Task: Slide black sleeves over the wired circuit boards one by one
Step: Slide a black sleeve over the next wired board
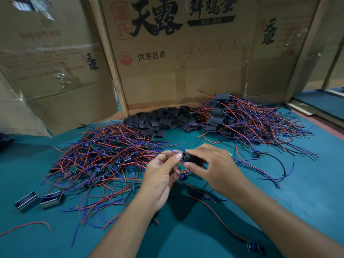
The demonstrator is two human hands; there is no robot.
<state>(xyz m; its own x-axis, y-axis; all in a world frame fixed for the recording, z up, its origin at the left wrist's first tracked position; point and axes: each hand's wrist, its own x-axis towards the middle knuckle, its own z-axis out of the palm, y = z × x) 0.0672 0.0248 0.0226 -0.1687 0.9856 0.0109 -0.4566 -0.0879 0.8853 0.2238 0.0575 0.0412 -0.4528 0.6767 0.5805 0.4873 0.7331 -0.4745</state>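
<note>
Above the green desk (186,229), the right hand (214,168) grips a black sleeve (191,158) while the left hand (160,175) pinches the wires at its mouth. It seems the threading step; next the sleeve must slide on over the board. Behind lie unsleeved boards (104,157), then loose sleeves (163,120) and finished ones (242,120). No containers hold them.

The table (186,229) is teal-green. The wires (104,161) heaped at centre left are red, blue and black, with small green boards among them. The sleeves (163,120) at centre are matt black. Brown cardboard (186,75) across the top carries black characters and red stamps.
</note>
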